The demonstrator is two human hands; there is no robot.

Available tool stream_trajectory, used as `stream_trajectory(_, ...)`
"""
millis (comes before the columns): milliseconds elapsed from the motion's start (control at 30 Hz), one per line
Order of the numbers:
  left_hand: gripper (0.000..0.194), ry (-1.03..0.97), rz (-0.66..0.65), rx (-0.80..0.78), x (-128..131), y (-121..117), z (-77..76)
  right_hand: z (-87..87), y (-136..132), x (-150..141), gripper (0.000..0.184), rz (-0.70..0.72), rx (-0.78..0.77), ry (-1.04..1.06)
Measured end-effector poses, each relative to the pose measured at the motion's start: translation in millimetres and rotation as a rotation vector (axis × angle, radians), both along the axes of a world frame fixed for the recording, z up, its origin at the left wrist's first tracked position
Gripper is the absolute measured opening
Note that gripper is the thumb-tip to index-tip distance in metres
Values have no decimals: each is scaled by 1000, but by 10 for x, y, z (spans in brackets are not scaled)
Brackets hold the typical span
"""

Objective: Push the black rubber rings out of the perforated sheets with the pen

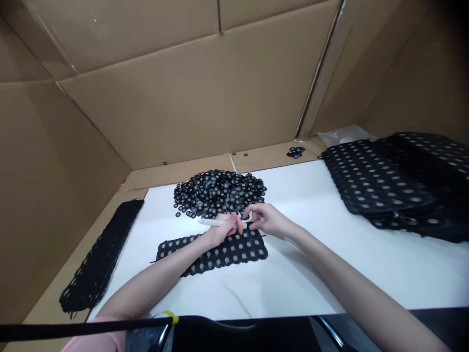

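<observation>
Cardboard walls (164, 98) surround 1 white tabletop (293, 195). At the right lies 1 stack of dotted black panels (381, 181), its layers overlapping too closely to count. 1 black strip (102, 254) lies at the far left, and 1 dotted black panel (234, 252) lies flat at the middle, in front of 1 heap of black rings (220, 190), too many to number. Of 2 hands, the left hand (222, 232) rests over the panel's upper edge, fingers closed around 1 white pen-like tool (210, 222); the right hand (269, 220) curls thumb and forefinger at the panel's upper right corner, though I cannot tell whether they pinch anything. Behind, on cardboard, sit 1 small ring cluster (295, 152) and at least 3 loose rings (245, 154).
</observation>
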State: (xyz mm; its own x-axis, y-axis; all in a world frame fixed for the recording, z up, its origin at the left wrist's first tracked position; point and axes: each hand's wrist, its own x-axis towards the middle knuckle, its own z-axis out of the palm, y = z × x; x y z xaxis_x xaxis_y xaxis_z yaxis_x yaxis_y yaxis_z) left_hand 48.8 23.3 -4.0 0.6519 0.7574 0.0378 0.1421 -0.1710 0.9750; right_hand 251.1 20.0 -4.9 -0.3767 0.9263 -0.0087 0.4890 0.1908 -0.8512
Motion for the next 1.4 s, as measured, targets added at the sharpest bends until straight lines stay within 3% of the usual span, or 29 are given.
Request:
stream_trajectory(300, 66, 83, 31, 72, -35, -41, 30, 51, -39, -5, 22, -8, -12, 30)
stream_trajectory(533, 69, 160, -10, 225, 4, -31, 33, 1, -43, 4, 32, -8, -33, 88)
stream_trajectory(867, 50, 311, -128, 438, 22, -56, 142, 32, -67, -17, 32, 19, -2, 64)
stream_trajectory(1000, 49, 339, -164, 445, 16, -53, 102, 58, -84, -19, 29, 18, -12, 67)
stream_trajectory(1133, 51, 280, -113, 375, -5, -43, 65, 61, -88, -7, 29, -1, -17, 61)
stream_trajectory(1400, 54, 267, -115, 365, -14, -2, 87, 12, -58, 13, 32, 10, -9, 52)
